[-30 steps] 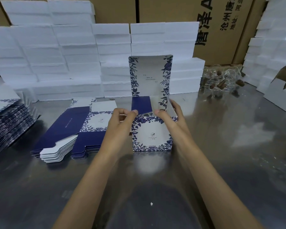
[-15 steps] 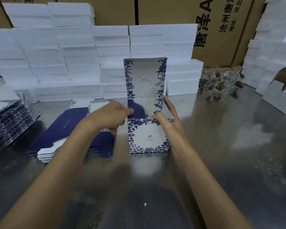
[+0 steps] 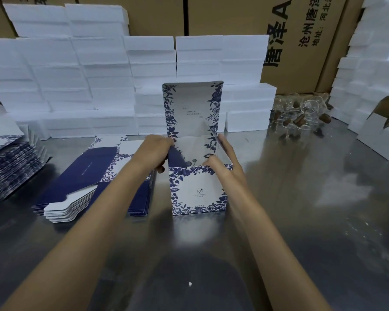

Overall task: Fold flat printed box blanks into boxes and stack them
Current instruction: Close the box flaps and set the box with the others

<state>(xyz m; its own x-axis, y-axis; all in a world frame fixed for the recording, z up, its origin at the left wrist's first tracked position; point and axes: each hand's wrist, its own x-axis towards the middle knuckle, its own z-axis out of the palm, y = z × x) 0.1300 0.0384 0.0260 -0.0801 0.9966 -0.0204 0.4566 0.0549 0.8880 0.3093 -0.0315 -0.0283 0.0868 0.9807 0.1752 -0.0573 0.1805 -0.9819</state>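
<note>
the left hand (image 3: 155,153) has moved to the box's (image 3: 198,191) left side flap and holds it; the right hand (image 3: 225,162) still holds the right flap.

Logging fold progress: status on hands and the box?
Left hand grips the left side flap. Right hand holds the right wall. Box upright, lid standing open. Nothing in the way.
</note>
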